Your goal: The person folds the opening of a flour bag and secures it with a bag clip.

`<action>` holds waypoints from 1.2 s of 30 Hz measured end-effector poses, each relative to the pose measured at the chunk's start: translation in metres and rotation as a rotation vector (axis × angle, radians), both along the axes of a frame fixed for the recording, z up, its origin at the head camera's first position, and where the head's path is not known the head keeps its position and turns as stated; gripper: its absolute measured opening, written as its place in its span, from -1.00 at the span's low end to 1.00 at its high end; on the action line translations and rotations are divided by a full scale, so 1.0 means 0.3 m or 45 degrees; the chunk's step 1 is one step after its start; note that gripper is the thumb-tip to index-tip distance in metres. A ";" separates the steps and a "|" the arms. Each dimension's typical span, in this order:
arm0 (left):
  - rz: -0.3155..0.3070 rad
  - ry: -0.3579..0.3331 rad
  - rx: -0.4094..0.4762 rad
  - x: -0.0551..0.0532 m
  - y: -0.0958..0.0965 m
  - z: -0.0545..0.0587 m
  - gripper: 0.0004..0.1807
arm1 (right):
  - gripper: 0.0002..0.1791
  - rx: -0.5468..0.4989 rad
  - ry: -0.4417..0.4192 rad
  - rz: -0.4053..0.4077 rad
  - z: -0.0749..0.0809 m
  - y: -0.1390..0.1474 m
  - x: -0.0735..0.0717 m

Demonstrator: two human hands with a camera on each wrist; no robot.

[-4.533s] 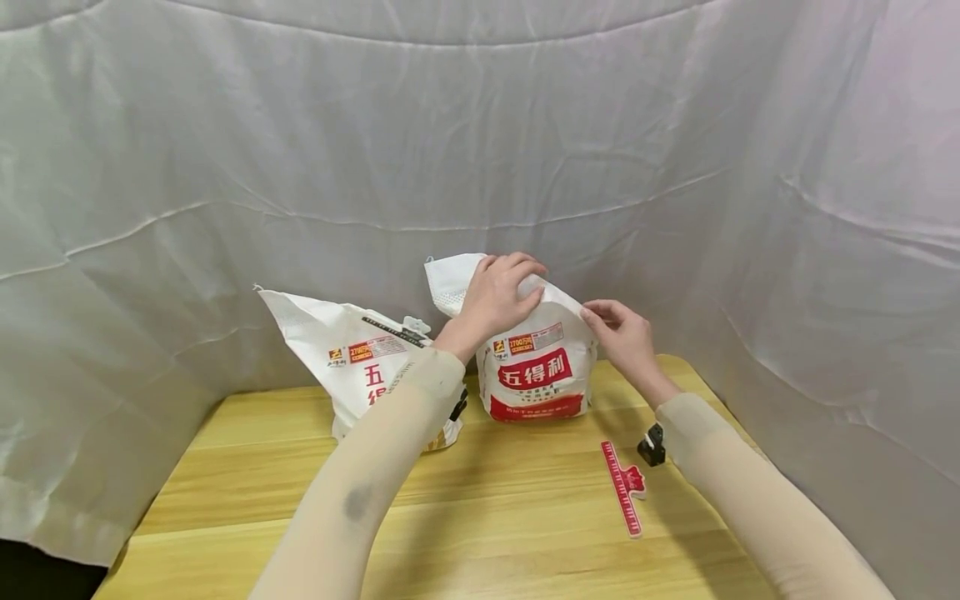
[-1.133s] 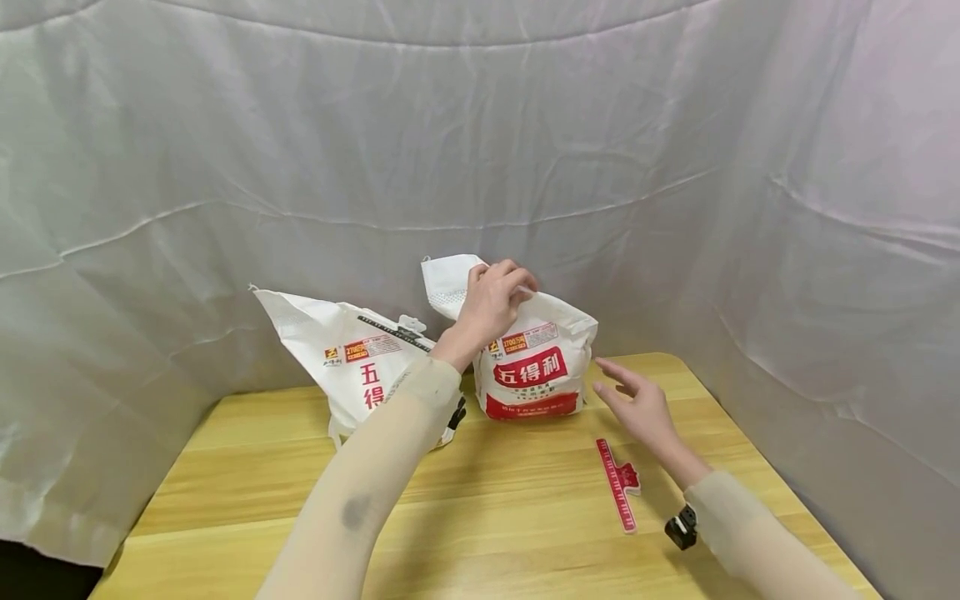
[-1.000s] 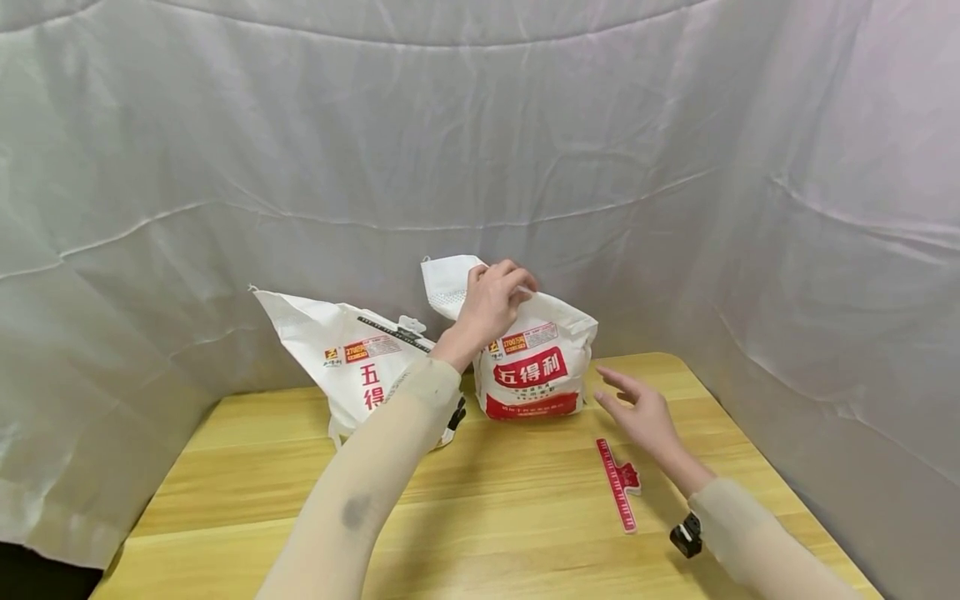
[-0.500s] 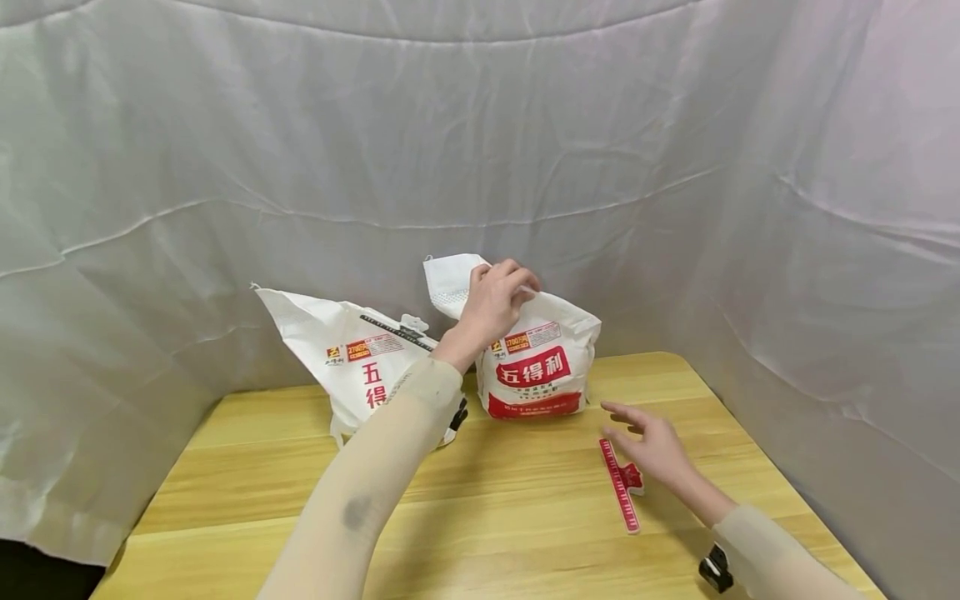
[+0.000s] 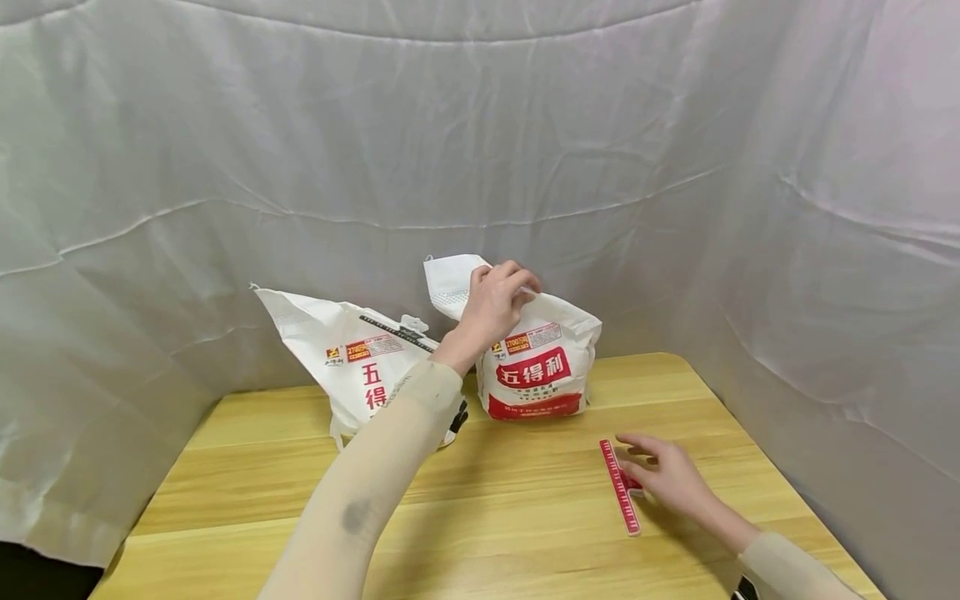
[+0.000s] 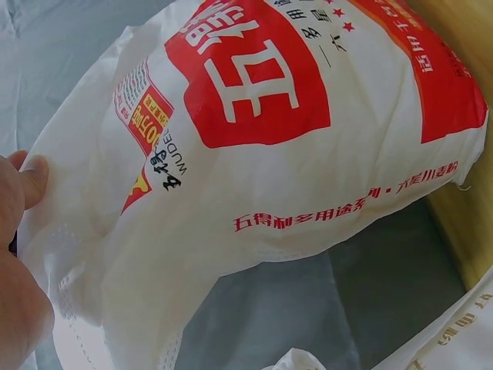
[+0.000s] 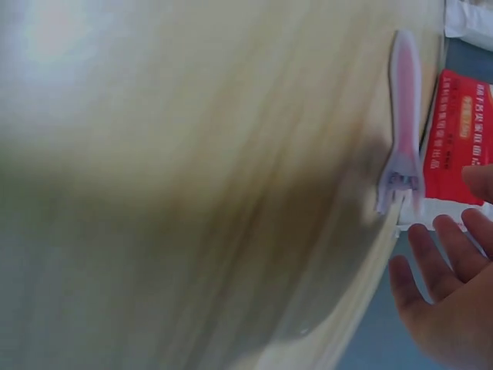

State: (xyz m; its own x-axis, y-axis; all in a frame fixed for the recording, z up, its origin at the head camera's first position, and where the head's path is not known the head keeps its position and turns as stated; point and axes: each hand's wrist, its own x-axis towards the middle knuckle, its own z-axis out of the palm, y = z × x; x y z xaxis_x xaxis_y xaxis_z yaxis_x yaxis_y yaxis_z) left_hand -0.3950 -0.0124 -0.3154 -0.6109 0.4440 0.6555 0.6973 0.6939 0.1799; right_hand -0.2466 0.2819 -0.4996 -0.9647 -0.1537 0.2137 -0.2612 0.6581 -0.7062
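Note:
My left hand [image 5: 495, 302] pinches the folded top of a white flour bag [image 5: 536, 385] with red print, which stands near the back of the table. In the left wrist view, the thumb presses the bag [image 6: 262, 177] near its upper edge. A red bag clip [image 5: 621, 492] with a long toothed-looking bar lies on the tabletop. My right hand [image 5: 671, 479] is at the clip's handle, partly covering it, its fingers loosely bent. The right wrist view has the fingers of that hand [image 7: 454, 297] spread beside the clip [image 7: 406, 100]; contact is unclear.
A second white flour bag [image 5: 360, 358] leans at the left, with a black clip [image 5: 401, 332] across its top; my left forearm hides part of it. The wooden table [image 5: 487, 542] is enclosed by grey cloth [image 5: 480, 150] behind and at the sides.
My right hand has left the bag's right corner and moved down and nearer to the red clip. My left hand stays on the bag's top. The clip lies where it was.

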 end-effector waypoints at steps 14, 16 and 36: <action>-0.007 0.007 0.004 0.004 0.002 -0.007 -0.89 | -0.54 0.114 -0.013 -0.032 -0.050 0.021 0.013; -0.007 0.008 0.010 0.005 0.001 -0.008 -0.89 | -0.54 0.127 -0.009 -0.045 -0.050 0.021 0.015; -0.029 0.019 0.040 0.003 -0.007 -0.013 -0.89 | -0.74 0.071 -0.160 -0.069 -0.027 0.018 0.021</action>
